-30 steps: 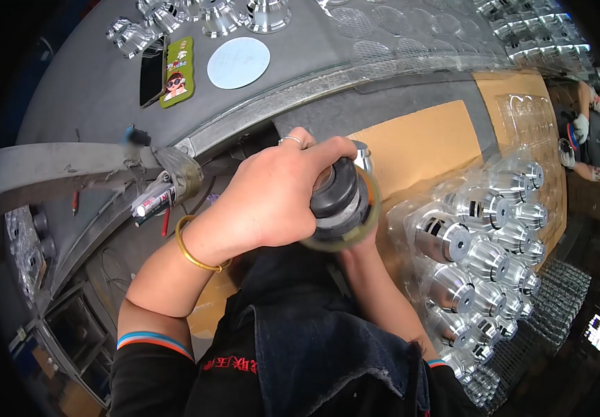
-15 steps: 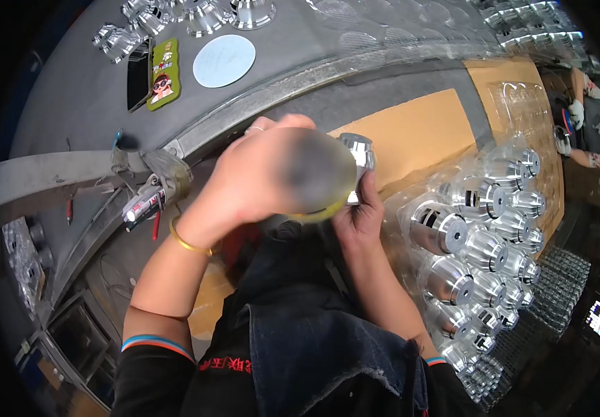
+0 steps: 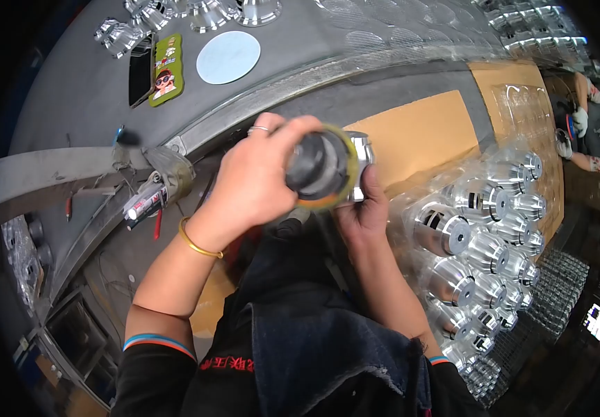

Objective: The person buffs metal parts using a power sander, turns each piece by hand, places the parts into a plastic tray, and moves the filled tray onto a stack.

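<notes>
My left hand [image 3: 252,182], wearing a ring and a gold bangle, is closed around a round black tool with a yellow rim [image 3: 312,167]. Just to its right, a shiny metal cup-shaped part [image 3: 361,149] is in my right hand [image 3: 366,217], the thumb along its side. The tool's rim overlaps the part and hides much of it, so whether the two touch I cannot tell. Most of my right fingers are out of sight behind the part.
Packed metal parts [image 3: 446,233] stand in clear plastic trays on the right. Cardboard [image 3: 421,128] lies beyond my hands. On the grey bench are a pale blue disc [image 3: 228,57], a phone [image 3: 141,75], a green case [image 3: 168,73] and several metal parts. A co-worker's gloved hand [image 3: 579,121] shows far right.
The black tool was a blur and is now sharper, turned so its rim faces the metal part more edge-on. My left hand has shifted slightly. The right hand still grips the part.
</notes>
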`<state>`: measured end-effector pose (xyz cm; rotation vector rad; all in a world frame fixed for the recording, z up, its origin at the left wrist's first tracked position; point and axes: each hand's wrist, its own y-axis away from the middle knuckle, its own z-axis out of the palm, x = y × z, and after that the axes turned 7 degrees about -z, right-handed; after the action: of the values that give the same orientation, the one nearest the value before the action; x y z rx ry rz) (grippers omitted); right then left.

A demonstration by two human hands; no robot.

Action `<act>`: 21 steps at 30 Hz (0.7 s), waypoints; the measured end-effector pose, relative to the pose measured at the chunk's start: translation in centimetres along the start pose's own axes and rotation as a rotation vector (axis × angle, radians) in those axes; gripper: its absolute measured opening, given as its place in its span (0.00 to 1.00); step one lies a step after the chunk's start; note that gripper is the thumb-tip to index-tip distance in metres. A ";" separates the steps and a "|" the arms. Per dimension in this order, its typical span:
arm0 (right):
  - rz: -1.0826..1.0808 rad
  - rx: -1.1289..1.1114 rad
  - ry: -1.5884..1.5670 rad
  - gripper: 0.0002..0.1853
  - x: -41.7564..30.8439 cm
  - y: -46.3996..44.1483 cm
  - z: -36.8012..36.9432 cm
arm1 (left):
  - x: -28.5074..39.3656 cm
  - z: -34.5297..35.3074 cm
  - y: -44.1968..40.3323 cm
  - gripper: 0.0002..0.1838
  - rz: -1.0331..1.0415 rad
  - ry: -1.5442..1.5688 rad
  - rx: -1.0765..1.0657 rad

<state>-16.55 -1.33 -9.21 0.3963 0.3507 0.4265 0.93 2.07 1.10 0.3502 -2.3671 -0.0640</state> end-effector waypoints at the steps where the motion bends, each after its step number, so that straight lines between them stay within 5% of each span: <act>1: 0.005 -0.004 0.002 0.20 0.5 0.0 0.3 | 0.9 -0.3 0.2 0.32 0.021 -0.036 -0.045; 5: -0.056 0.062 0.175 0.22 0.8 0.3 1.3 | 1.5 0.0 0.6 0.32 0.157 -0.153 0.051; 10: -0.022 0.043 -0.112 0.20 -0.5 -0.1 -0.5 | -2.4 1.9 -0.1 0.35 0.089 0.071 0.138; 21: 0.010 -0.017 -0.022 0.22 0.2 0.1 -0.2 | -1.3 0.9 0.7 0.35 -0.014 0.101 0.005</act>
<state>-16.53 -1.14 -9.42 0.3865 0.3238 0.4347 1.08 3.01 -0.29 0.3638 -2.2650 -0.0462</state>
